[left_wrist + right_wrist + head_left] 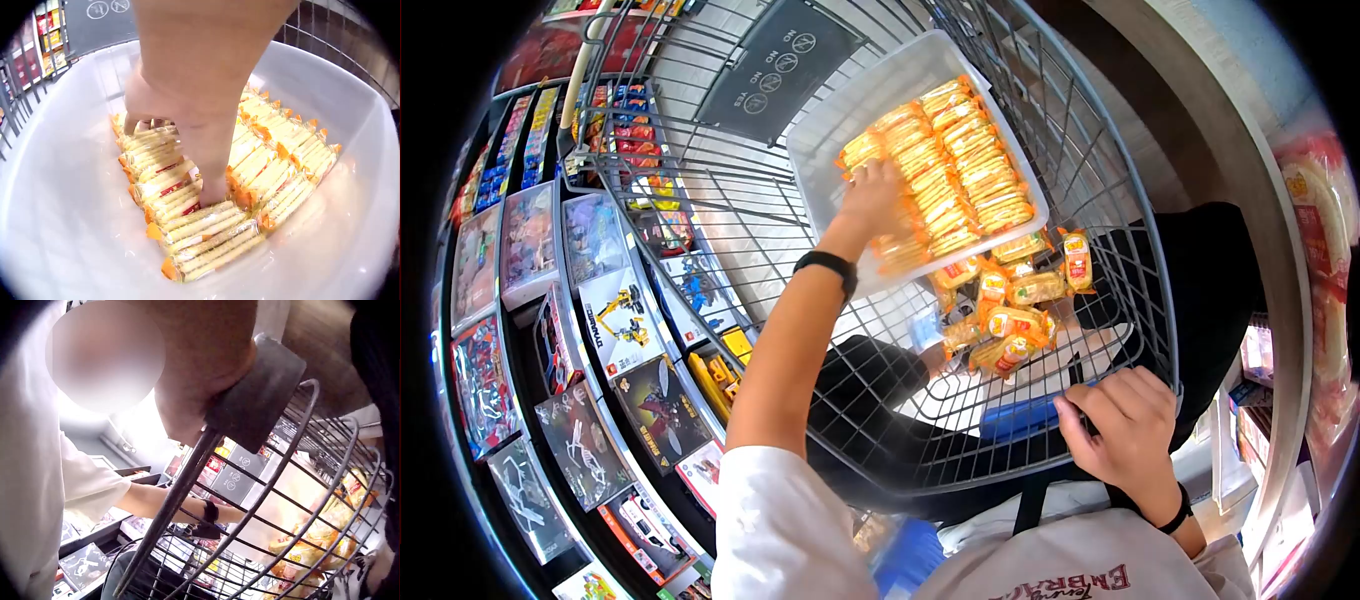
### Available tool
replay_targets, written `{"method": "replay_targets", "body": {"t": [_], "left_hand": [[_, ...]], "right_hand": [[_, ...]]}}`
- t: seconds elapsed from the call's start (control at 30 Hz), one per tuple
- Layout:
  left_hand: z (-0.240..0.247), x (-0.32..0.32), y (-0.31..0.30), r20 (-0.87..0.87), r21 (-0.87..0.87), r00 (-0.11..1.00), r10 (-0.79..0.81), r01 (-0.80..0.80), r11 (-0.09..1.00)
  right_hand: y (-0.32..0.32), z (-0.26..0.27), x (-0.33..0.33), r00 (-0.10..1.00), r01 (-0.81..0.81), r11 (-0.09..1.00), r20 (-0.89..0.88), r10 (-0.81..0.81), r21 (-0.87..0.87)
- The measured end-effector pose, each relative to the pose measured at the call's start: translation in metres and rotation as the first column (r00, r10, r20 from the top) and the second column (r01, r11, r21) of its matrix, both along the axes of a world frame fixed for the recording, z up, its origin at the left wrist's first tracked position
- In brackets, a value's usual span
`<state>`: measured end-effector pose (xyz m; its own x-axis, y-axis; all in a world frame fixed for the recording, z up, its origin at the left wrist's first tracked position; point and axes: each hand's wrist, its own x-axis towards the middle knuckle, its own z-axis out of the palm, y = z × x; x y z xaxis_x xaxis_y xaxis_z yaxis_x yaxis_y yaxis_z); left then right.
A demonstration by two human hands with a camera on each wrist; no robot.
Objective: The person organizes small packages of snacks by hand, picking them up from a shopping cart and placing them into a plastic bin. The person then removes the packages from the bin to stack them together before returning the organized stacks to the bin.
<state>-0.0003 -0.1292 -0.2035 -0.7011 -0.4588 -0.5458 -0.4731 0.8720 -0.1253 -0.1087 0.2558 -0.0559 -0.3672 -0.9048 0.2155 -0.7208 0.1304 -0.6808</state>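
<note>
My left hand (875,205) reaches into a translucent white plastic tub (815,150) set in the shopping cart (1145,250). Its fingers and thumb grip across a row of wrapped crackers (169,175), cream-coloured with orange wrapper ends. The packets stand on edge, packed in rows; the hand and wrist hide part of them in the left wrist view. On the cart's near rim, my right hand (1125,425) rests with curled fingers gripping it. Beside the tub, several loose cracker packets (1010,320) lie on the cart's wire floor.
A grey sign panel (780,70) hangs at the cart's far end. Shelves of boxed toys (620,320) run along the left, with snack bags (635,130) beyond them. Large bagged goods (1315,230) stand at the right edge, behind a curved ledge (1280,200).
</note>
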Motion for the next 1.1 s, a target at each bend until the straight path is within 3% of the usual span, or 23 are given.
{"method": "replay_targets", "body": {"t": [0.07,0.23,0.43,0.47,0.67,0.77,1.1], "left_hand": [[-0.006,-0.007,0.002,0.08,-0.029,0.997,-0.003,0.005,1.0],[-0.002,-0.004,0.006,0.053,-0.04,0.998,0.029,-0.027,0.999],[-0.006,0.0,0.001,0.024,-0.025,1.0,-0.005,0.006,1.0],[-0.015,0.006,0.004,-0.079,-0.145,0.995,-0.053,0.041,0.989],[-0.032,0.008,0.0,-0.08,-0.194,0.994,-0.08,0.063,0.979],[-0.019,0.004,-0.002,-0.061,-0.118,0.997,-0.045,0.037,0.992],[0.004,-0.004,-0.005,0.011,-0.096,0.998,-0.06,0.061,0.994]], "right_hand": [[-0.002,0.002,0.0,1.0,0.008,1.0,0.002,-0.008,0.007],[-0.005,0.006,-0.001,1.0,0.011,1.0,0.027,-0.011,-0.002],[-0.009,0.012,-0.001,0.997,-0.016,0.992,0.073,0.007,0.123],[-0.01,0.011,-0.001,0.997,-0.02,0.992,0.072,0.011,0.126],[-0.011,0.011,-0.002,0.997,-0.043,0.979,0.067,0.03,0.198],[-0.01,0.01,-0.001,0.998,-0.039,0.984,0.061,0.028,0.175],[-0.006,0.01,0.0,0.998,-0.002,0.992,0.063,-0.006,0.124]]}}
